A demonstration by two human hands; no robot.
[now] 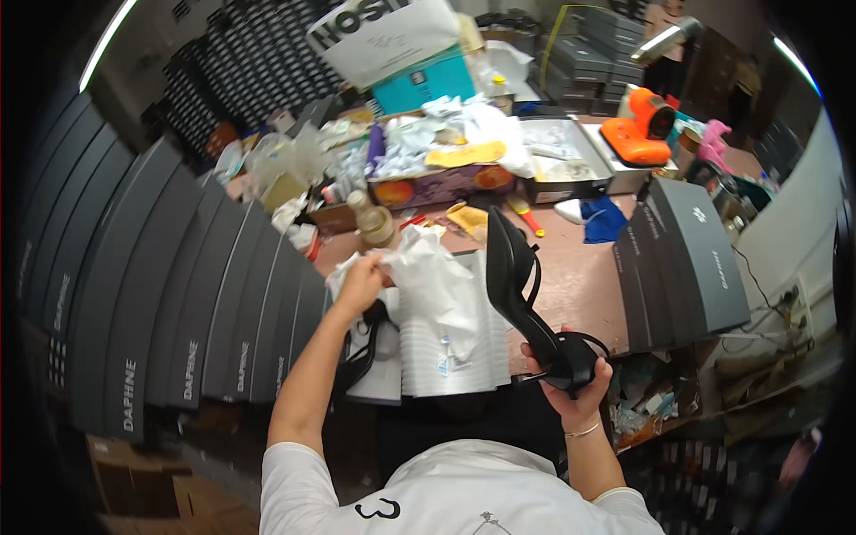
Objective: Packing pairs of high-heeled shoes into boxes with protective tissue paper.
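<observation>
My right hand point(575, 383) grips a black high-heeled shoe point(510, 267) by its heel end, toe pointing up and away from me; thin straps loop beside it. My left hand point(364, 283) pinches the upper left edge of crumpled white tissue paper point(437, 285). That paper lies over a ribbed white foam sheet point(419, 366) at the table's near edge. A second black strappy shoe point(358, 357) lies left of the foam sheet, below my left hand, partly hidden by my forearm.
Dark grey shoe boxes point(178, 294) stand in a row on the left, with more boxes point(682, 267) at right. Farther back are a patterned carton point(446, 189) heaped with paper, a glass bottle point(373, 218), a red-and-yellow tool point(526, 214), a blue cloth point(604, 219) and an orange device point(637, 134).
</observation>
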